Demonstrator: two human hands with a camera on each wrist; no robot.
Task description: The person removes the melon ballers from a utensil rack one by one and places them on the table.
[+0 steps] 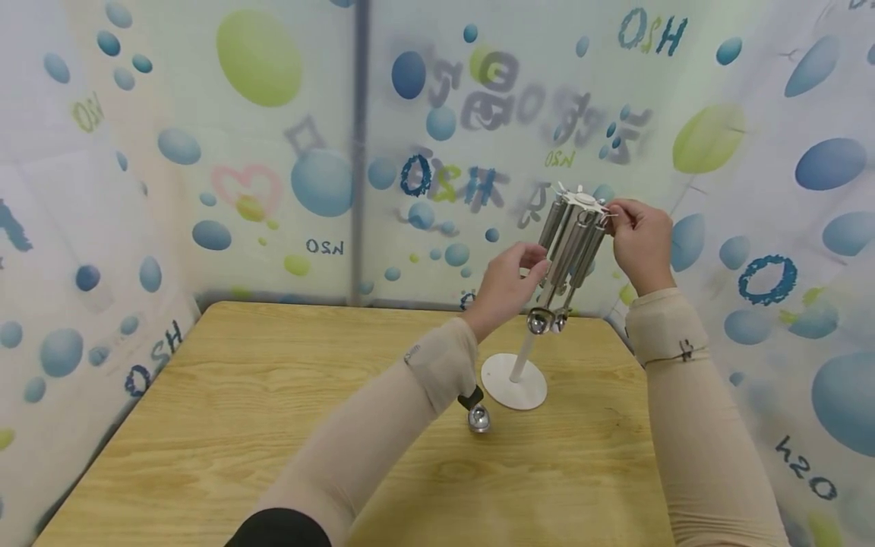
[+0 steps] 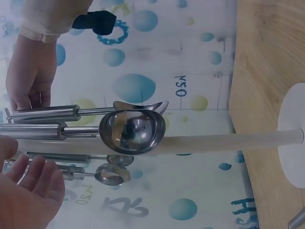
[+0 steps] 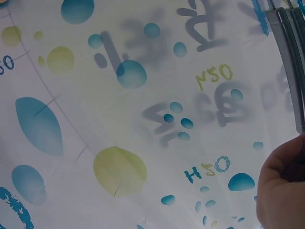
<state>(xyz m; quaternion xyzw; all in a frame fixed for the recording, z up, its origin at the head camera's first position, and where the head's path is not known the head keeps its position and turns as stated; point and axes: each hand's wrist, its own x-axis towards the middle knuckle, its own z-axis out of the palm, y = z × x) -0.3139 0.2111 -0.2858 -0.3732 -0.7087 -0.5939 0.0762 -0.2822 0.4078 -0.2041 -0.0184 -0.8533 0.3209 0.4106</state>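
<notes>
Several tools [image 1: 571,241] hang between my left hand [image 1: 509,282] and right hand [image 1: 641,239]

On the table [image 1: 342,380], below and nearer me than my left hand, lies a loose scoop [image 1: 479,418]; if my left forearm [image 1: 383,410] sank, I might knock it. Between my hands rises the stand [image 1: 523,357]; a sideways pull from my right could tip it, its load hanging high. The tools might swing or drop if my left nudged them or my right let one slip off the rack [image 1: 584,199].

My left forearm reaches up and inward; that hand's fingers are loosely bent beside the handles [image 2: 45,131], gripping nothing, and whether they touch I cannot tell. My right forearm [image 1: 697,425] stands steeper, that hand the higher, thumb and fingers pinching one tool's top end at the rack's rim.
</notes>
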